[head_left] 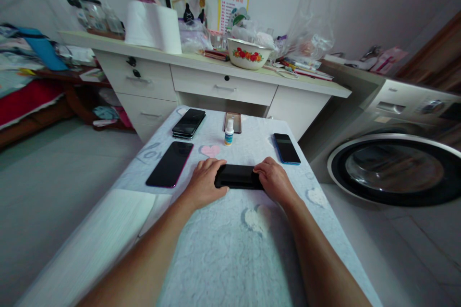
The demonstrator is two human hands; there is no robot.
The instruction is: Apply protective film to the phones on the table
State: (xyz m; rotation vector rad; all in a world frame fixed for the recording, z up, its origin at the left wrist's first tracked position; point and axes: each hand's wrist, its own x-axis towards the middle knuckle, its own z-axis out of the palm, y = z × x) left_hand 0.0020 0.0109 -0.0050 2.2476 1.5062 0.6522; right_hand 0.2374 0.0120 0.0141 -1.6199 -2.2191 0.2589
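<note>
A black phone (pixel 238 175) lies sideways between my hands, just above or on the cloth-covered table. My left hand (pixel 205 183) grips its left end, with the thumb on the near edge and the fingers at the far edge. At the right end my right hand (pixel 275 178) is closed on it, fingers bent over the corner. A larger phone with a pink-red edge (pixel 170 164) lies to the left. Behind it is a stack of dark phones (pixel 189 123). One blue-edged phone (pixel 287 148) rests at the right. A small white spray bottle (pixel 229 133) stands beyond my hands.
A brown-rimmed phone case or tray (pixel 236 123) lies behind the bottle. Past the table's far edge stands a white desk (pixel 223 87) holding a flowered bowl (pixel 249 53), a paper roll (pixel 153 26) and plastic bags. A washing machine (pixel 392 105) is close on the right.
</note>
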